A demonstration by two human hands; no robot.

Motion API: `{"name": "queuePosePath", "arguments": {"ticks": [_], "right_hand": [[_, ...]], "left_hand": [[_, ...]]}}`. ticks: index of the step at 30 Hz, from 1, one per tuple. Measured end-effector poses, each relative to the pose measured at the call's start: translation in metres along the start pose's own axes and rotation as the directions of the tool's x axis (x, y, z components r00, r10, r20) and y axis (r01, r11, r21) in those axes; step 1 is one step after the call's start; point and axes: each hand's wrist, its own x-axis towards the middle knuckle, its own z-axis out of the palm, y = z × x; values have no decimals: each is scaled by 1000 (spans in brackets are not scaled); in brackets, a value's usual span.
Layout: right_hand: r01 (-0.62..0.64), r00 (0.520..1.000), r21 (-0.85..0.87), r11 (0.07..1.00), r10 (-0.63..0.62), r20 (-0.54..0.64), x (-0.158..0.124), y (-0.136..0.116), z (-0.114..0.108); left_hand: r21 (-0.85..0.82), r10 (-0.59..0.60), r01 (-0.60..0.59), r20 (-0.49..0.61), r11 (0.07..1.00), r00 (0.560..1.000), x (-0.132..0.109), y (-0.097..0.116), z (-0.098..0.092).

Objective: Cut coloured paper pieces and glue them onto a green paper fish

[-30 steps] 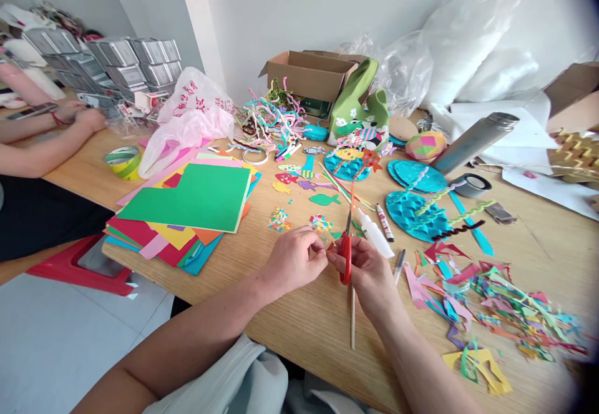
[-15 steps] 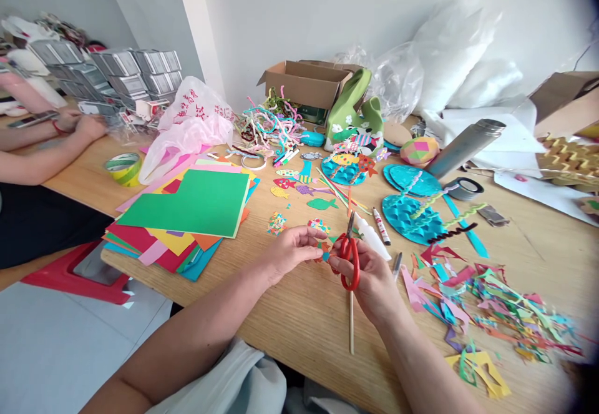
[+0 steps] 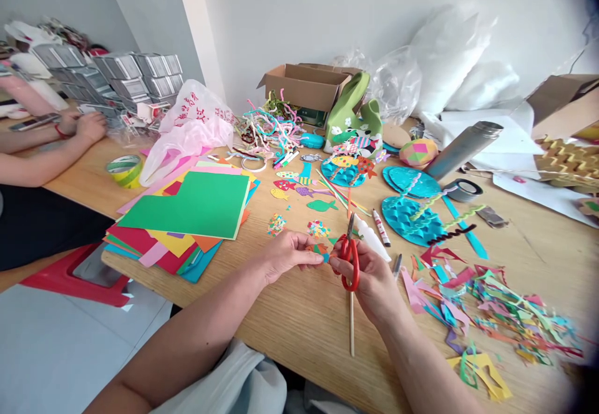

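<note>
My left hand (image 3: 291, 256) pinches a small orange, green and blue paper piece (image 3: 320, 250) between thumb and fingers. My right hand (image 3: 374, 280) is closed around red-handled scissors (image 3: 350, 263), whose blades point away from me. Its fingertips are close to the paper piece; whether they also grip it I cannot tell. Beyond the hands lie two little heaps of confetti-like paper bits (image 3: 318, 228) and several paper fish, among them a green fish (image 3: 322, 205). A thin wooden stick (image 3: 352, 333) rests under the right hand.
At left is a stack of coloured paper (image 3: 210, 205) beside tape (image 3: 124, 169). Right of my hands are a white glue bottle (image 3: 372, 239), a marker (image 3: 380, 228), blue discs (image 3: 412, 223) and paper scraps (image 3: 505, 314). A co-worker's hands (image 3: 88, 125) rest at far left.
My left hand's fingers have closed on the small paper piece, which now shows more clearly between the hands. My right hand with the scissors has hardly moved.
</note>
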Motion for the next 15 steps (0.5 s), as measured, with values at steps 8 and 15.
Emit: {"name": "queuePosePath", "arguments": {"ticks": [8,15], "right_hand": [[257,929,-480,839,-351,-115,-6,-3,3],[379,861,-822,426,-488,144,-7,12,6]], "left_hand": [[-178,57,-90,-184,980,981,1,1,4],[-288,90,-171,-273,942,958,3,1,7]]}}
